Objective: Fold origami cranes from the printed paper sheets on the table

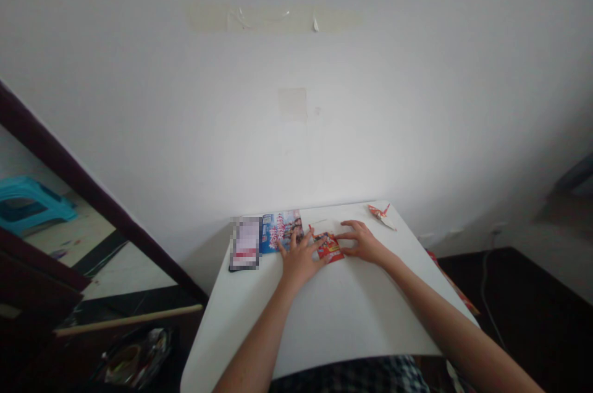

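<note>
A small red printed paper (pixel 330 252) lies on the white table between my two hands. My left hand (pixel 300 260) rests with spread fingers over its left side, some fingertips reaching the blue leaflet behind. From the right, my right hand (pixel 365 243) touches or nearly touches the red paper's edge, its fingers bent and apart. The blue printed leaflet (pixel 273 233) lies flat, partly covered by my left hand. Toward the far right corner sits a folded paper shape (pixel 380 215), red and white with pointed ends, like a crane.
A phone (pixel 245 245) with a blurred screen lies at the table's left edge. The white table (pixel 343 312) stands against a wall (pixel 370 102). On the floor to the left is a bin-like container (pixel 134 359); a blue stool (pixel 34 204) shows beyond a dark frame.
</note>
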A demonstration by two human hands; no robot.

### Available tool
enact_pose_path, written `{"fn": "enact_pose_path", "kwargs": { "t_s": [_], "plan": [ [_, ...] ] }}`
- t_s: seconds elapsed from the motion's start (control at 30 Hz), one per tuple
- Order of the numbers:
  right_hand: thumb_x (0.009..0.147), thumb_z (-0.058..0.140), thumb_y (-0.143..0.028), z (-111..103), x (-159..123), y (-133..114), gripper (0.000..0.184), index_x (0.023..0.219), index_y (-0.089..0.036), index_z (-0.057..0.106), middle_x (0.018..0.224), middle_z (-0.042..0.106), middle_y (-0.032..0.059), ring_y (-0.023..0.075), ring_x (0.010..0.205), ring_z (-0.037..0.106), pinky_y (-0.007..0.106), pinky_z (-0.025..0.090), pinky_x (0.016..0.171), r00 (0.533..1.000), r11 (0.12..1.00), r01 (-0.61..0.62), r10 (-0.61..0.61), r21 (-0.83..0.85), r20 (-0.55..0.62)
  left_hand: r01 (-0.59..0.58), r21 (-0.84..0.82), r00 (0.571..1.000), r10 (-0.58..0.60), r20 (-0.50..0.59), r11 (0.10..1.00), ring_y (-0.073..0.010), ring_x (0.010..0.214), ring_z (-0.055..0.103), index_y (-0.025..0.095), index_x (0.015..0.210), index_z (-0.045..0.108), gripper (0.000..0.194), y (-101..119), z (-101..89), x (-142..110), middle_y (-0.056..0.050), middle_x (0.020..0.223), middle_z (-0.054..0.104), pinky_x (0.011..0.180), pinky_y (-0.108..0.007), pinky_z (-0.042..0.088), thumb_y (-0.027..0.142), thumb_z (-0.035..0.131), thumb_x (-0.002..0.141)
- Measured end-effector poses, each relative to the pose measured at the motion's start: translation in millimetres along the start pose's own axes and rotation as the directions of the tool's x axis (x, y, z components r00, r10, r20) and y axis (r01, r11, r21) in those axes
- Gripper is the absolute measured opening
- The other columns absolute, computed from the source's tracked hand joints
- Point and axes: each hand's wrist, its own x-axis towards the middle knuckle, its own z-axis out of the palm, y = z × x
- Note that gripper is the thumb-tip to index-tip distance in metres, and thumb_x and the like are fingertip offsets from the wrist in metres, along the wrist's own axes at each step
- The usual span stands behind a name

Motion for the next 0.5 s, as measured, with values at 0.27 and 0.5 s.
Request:
{"fn": "enact_pose_path", "kwargs": {
  "t_s": [0.27,0.5],
  "plan": [
    [0.079,0.079,-0.036,-4,-12,-4,0.04,0.119,-0.04,0.073,0.143,0.052,0.008,0.0326,0.134,0.046,0.053,0.039,0.113,1.0,1.0,0.003,-0.003,0.027,0.005,-0.017,0.01,1.0,0.017,-0.025,1.0,-0.0432,0.153,0.016,0.058,0.14,0.048,0.059,0,1.9,-1,0.008,0.164,0.034,0.11,-0.084,0.002,0.078,0.046,0.084],
    [0.08,0.078,-0.042,-5,-14,-4,0.043,0.122,-0.041,0.071,0.146,0.05,0.0078,0.0328,0.136,0.045,0.054,0.037,0.115,1.0,1.0,0.001,-0.001,0.03,0.019,-0.031,0.048,0.998,0.033,-0.044,0.998,-0.0426,0.153,0.015,0.061,0.142,0.042,0.059,2,2.7,-3,0.01,0.164,0.032,0.11,-0.084,0.002,0.078,0.043,0.085]
  ]
}}
